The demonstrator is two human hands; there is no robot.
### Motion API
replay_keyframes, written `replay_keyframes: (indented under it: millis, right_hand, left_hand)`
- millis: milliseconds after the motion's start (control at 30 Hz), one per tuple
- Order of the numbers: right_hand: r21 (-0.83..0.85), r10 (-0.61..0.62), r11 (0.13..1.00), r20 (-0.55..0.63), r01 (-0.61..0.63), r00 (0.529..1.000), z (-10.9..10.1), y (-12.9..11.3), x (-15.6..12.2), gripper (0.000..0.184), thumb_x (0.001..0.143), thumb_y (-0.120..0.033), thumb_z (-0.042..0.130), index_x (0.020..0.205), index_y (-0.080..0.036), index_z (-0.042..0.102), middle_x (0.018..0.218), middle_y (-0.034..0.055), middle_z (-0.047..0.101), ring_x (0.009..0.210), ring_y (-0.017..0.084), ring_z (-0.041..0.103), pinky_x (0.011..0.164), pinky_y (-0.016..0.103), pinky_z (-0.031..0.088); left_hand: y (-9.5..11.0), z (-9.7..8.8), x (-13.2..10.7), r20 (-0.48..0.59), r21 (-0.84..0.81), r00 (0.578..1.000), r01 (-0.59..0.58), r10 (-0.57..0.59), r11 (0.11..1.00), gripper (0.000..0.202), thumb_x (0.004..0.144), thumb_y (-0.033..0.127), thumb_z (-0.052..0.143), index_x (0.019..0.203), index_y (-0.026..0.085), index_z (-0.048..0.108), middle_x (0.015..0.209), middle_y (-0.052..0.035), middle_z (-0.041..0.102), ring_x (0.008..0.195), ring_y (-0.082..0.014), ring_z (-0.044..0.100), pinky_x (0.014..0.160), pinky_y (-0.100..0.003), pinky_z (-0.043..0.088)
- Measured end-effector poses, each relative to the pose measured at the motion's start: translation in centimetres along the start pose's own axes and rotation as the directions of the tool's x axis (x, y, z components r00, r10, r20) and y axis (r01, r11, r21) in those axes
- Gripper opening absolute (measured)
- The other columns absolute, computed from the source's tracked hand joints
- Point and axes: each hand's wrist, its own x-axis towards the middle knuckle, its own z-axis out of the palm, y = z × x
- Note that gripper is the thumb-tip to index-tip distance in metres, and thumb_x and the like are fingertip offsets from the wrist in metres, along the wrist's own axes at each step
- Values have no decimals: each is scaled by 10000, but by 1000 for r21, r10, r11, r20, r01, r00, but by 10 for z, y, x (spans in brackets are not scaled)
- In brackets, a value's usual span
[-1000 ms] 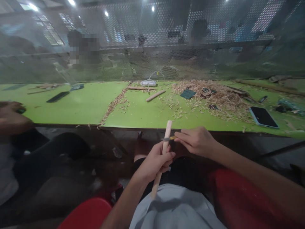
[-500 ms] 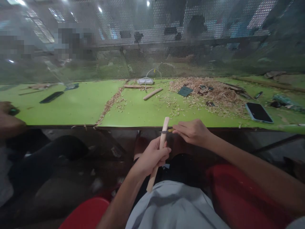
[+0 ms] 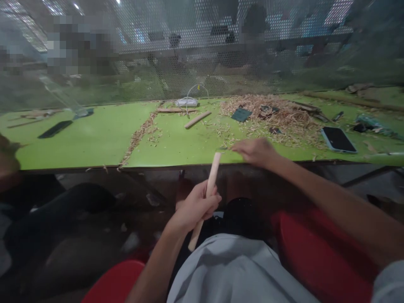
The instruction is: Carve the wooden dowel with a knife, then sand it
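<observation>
Shifted off the wooden stick [image 3: 213, 173] since the earlier frame, the right hand [image 3: 255, 151] in my remote head view pinches a blurred knife [image 3: 223, 148] mid-frame, while the left hand [image 3: 198, 205] wraps the stick lower-centre, presumably leaving its upper end free.

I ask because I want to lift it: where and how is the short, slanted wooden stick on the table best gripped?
Probably pinch the short wooden stick at its middle, across its length, from above and the near side: it is slim and slanted, a white object behind its left end.
</observation>
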Motion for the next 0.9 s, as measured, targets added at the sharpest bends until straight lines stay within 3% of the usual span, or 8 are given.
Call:
replay_keyframes:
  millis: [100,167,300,400,500,667,800,900]
  right_hand:
    - [-80,194,977,-39,-197,980,-7,33,2,331,1057,-318,537,1092,-165,829,1084,115,808,913,201,727,663,262,367]
    - [3,195,981,-121,-196,973,-15,34,1,334,1061,-310,548,1110,-133,826,1090,143,804,962,242,744,715,285,426]
    - [177,19,984,-222,22,975,-23,-16,-11,335,1079,-313,528,1105,-134,810,1092,133,804,986,243,754,803,298,498]
    - [188,-154,965,-155,182,976,-20,-60,-22,309,1086,-307,514,1104,-172,792,1002,78,813,854,183,741,710,261,466]
    - [144,-265,947,-143,285,953,-14,-77,-27,347,1101,-333,482,1097,-164,785,885,54,787,718,154,697,610,271,395]
    - [62,-314,940,-233,337,920,-7,-70,-22,400,1123,-353,435,1067,-160,781,832,40,763,677,136,654,578,290,326]
    - [54,-313,943,-202,330,928,-3,-65,-17,375,1114,-358,452,1074,-180,780,824,38,760,690,136,640,573,285,317]
    - [32,-265,960,-198,277,944,2,-48,-12,361,1105,-355,468,1081,-180,782,883,60,783,730,145,665,587,275,343]
  left_hand:
    - [1,1,-6,-26,-19,1000,-11,10,1000,350,761,248,741,783,227,392,604,121,366,438,-11,246,369,-146,163]
    - [1,2,-4,-47,-63,999,-12,9,998,366,750,244,749,780,227,385,602,124,356,438,-7,236,370,-143,145]
    - [4,2,8,10,-126,1000,11,-10,992,400,727,240,775,781,229,379,597,128,337,435,-3,219,370,-141,119]
    - [5,1,10,57,-178,998,17,-7,984,436,714,243,802,789,228,373,608,127,339,435,3,214,372,-134,108]
    - [3,-1,7,100,-238,995,25,-1,971,461,709,259,826,807,228,376,628,123,348,439,2,207,363,-127,102]
    - [0,0,2,113,-311,994,37,-2,950,473,717,228,822,807,233,358,613,133,323,431,0,167,343,-122,90]
    - [2,3,3,84,-324,996,17,11,946,468,704,196,823,811,227,369,637,127,369,429,9,171,339,-115,93]
    - [1,4,-2,95,-328,995,40,-9,944,468,695,188,829,804,225,375,636,126,376,428,9,173,335,-116,86]
